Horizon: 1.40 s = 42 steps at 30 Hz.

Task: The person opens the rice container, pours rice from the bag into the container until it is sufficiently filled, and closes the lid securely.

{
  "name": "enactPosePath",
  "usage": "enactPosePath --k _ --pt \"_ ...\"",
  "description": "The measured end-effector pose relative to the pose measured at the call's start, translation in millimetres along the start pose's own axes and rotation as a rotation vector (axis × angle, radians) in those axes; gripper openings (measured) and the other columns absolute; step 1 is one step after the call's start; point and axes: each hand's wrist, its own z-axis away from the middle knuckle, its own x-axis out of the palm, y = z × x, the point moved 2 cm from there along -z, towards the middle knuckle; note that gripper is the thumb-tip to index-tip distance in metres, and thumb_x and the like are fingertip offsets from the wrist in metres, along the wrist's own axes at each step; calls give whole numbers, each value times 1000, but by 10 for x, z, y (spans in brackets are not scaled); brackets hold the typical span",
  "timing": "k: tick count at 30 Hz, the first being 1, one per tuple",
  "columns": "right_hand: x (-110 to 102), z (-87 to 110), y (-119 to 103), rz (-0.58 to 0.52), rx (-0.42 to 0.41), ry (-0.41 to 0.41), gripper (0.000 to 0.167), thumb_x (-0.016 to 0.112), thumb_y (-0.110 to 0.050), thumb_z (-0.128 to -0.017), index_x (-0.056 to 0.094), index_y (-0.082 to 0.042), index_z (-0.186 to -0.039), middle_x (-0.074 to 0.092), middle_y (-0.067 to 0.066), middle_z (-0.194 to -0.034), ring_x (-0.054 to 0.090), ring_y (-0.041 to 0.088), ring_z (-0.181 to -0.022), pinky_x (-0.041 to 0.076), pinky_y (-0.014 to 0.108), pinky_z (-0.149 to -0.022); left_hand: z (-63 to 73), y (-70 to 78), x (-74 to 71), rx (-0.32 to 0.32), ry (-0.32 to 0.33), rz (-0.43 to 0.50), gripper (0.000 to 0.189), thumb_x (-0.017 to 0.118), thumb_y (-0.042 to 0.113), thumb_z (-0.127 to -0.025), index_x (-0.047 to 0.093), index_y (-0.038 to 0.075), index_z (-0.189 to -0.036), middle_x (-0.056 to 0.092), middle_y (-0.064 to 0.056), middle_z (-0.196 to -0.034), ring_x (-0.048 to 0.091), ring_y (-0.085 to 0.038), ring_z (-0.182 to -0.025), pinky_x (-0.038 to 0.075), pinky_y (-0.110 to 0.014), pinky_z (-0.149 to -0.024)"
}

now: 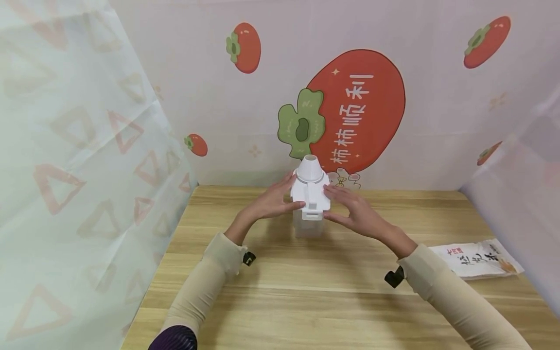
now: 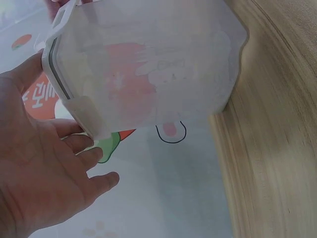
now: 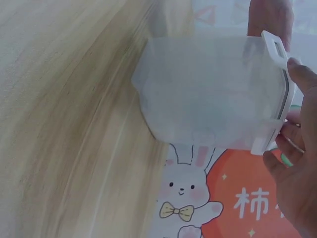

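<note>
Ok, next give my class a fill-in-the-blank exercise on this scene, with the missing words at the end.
1. The left hand and right hand both touch the container's white ____.
2. The cone on top points ____.
3. In the head view, the packet lies to the container's ____.
4. The biggest fruit on the backdrop bears lettering coloured ____.

Missing words: lid; up; right; white.

Arms [image 1: 199,287] reach forward, left hand [image 1: 274,200] and right hand [image 1: 360,214] facing inward, fingers [image 2: 104,183] parted.

The head camera looks forward and down at the surface [image 1: 315,301]; the wrist views (close, turned sideways) share the container [image 2: 148,74] from left and right.
</note>
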Motion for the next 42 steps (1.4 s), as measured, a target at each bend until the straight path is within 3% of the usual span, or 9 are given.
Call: enactPosePath --k 6,14,18,24,33,42 --pt "-10 18 104 -65 18 10 85 91 -18 -84 50 -2 -157 51 19 -160 49 44 -145 44 66 -113 6 -7 19 2 3 3 101 61 59 -101 10 6 -170 3 -16 -178 4 -24 -165 15 -53 -131" --pt "-63 -43 244 -157 124 -20 95 92 -23 -84 42 -8 -163 45 18 -164 45 44 -148 46 64 -112 26 -12 32 -8 -16 22 101 58 59 -102 3 9 -171 -3 -15 -179 4 -28 -164 17 -55 -131" --pt "-91 -101 333 -258 176 -50 95 92 -20 -84 40 -10 -164 43 18 -165 45 42 -149 45 58 -115 24 -10 35 -19 -25 27 101 56 60 -102 2 10 -171 -4 -14 -179 5 -30 -164 18 -56 -130" --pt "-88 -164 482 -402 238 -93 86 86 -11 -89 40 -2 -162 41 20 -166 43 44 -150 41 53 -117 26 -10 36 -11 -19 47 100 55 59 -102 1 10 -171 -5 -15 -178 5 -31 -164 18 -55 -130" --pt "-28 -196 592 -510 268 -132 90 86 -8 -89 36 1 -163 38 19 -168 36 44 -154 37 55 -120 27 2 44 12 -17 68 100 55 56 -102 0 9 -170 -6 -18 -178 2 -28 -164 17 -53 -131" --pt "31 -263 641 -569 236 -153 89 85 -3 -88 37 -2 -163 38 19 -168 38 43 -153 38 56 -120 12 -6 55 33 2 86 99 57 54 -102 1 10 -171 -4 -20 -177 4 -28 -164 19 -53 -130"
